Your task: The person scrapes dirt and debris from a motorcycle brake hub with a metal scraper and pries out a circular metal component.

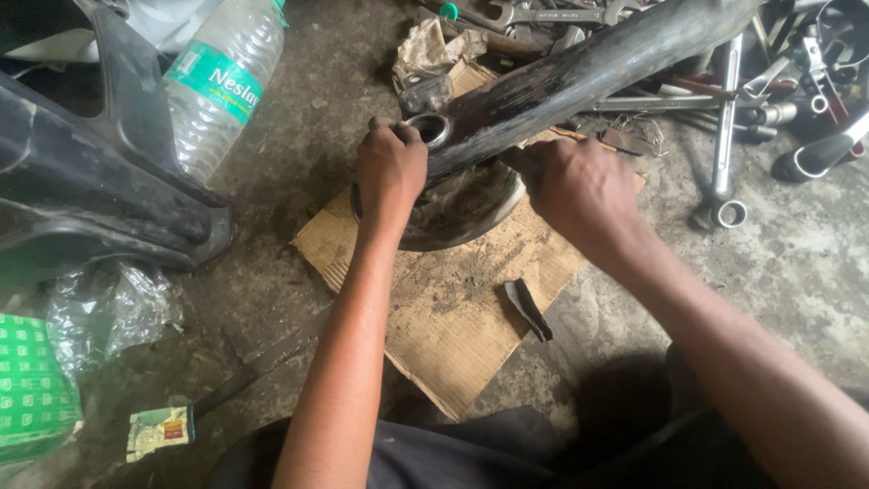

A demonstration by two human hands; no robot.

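A long, dirty black metal arm (588,63) with a round open end (428,129) lies across a greasy round metal hub (462,213) on a sheet of cardboard (462,317). My left hand (389,167) is closed on the arm's round end, fingers curled at its rim. My right hand (575,186) grips the arm's underside just to the right, pressed against the hub. What lies under either palm is hidden.
A small black piece (528,308) lies on the cardboard. Several spanners and a cross wrench (724,127) are strewn at the back right. A plastic water bottle (222,86), a black plastic panel (100,181), a crumpled clear bag (109,308) and a green box (32,389) are on the left.
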